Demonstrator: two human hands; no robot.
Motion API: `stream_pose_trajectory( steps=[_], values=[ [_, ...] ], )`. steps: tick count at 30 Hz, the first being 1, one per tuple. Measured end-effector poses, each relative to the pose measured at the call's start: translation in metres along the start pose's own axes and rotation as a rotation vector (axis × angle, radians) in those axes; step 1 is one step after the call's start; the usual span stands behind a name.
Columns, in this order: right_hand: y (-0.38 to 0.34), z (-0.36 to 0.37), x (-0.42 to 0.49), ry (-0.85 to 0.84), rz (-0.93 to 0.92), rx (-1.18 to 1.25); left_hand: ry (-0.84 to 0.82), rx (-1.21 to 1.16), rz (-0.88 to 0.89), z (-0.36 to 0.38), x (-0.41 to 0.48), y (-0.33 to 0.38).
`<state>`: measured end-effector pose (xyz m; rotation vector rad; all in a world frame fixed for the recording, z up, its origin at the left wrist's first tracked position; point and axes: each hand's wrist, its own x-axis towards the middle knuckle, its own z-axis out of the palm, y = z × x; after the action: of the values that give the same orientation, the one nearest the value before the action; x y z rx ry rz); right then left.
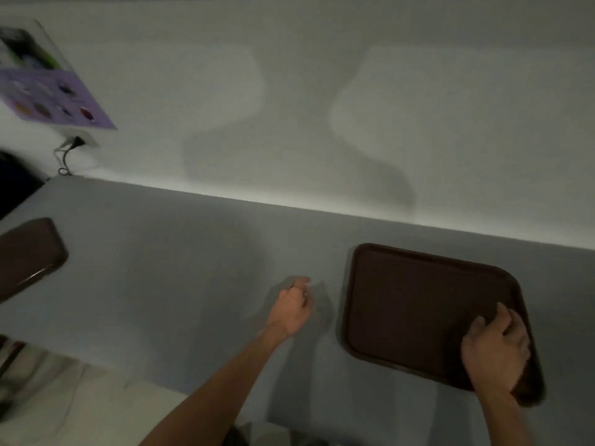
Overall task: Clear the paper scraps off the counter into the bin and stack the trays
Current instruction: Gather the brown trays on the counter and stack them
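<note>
A dark brown tray lies flat on the grey counter at the right. My right hand grips its near right corner, fingers curled over the rim onto the tray's surface. My left hand hovers just above the counter to the left of this tray, apart from it. Its fingers are loosely curled, and I see nothing in them, though the hand is blurred. A second brown tray lies at the far left of the counter, cut off by the frame edge. No paper scraps are in view.
A white wall runs along the back of the counter. At upper left a purple printed card hangs on the wall above a plug and cable. A pale floor shows below the counter's front edge.
</note>
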<state>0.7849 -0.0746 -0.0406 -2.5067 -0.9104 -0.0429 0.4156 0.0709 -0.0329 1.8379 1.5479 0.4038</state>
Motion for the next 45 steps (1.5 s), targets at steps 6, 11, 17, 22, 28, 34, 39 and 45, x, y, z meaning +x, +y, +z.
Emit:
stream_pose_trajectory(
  steps=[6,11,17,22,28,34,39,45],
  values=[
    [-0.151,0.04,-0.07,-0.133,-0.403,0.135,0.297,-0.064,-0.087,-0.108,-0.028,-0.087],
    [-0.288,0.078,-0.161,-0.269,-0.636,0.239,0.444,-0.047,-0.169,-0.199,-0.057,-0.192],
    [-0.448,0.13,-0.29,-0.417,-0.735,0.325,0.54,-0.054,-0.3,-0.314,-0.088,-0.327],
    [-0.57,0.175,-0.394,-0.52,-0.82,0.325,0.6,-0.036,-0.383,-0.409,-0.11,-0.433],
    [-0.7,0.218,-0.495,-0.669,-0.944,0.272,0.716,-0.05,-0.481,-0.509,-0.134,-0.545],
    [-0.805,0.274,-0.543,-0.824,-1.003,0.274,0.866,-0.06,-0.71,-0.575,-0.147,-0.634],
    [-0.857,0.309,-0.558,-0.98,-1.007,0.071,0.834,-0.181,-0.93,-0.601,-0.153,-0.73],
    [-0.867,0.311,-0.567,-0.998,-1.039,-0.157,0.784,-0.647,-1.144,-0.622,-0.142,-0.755]
  ],
)
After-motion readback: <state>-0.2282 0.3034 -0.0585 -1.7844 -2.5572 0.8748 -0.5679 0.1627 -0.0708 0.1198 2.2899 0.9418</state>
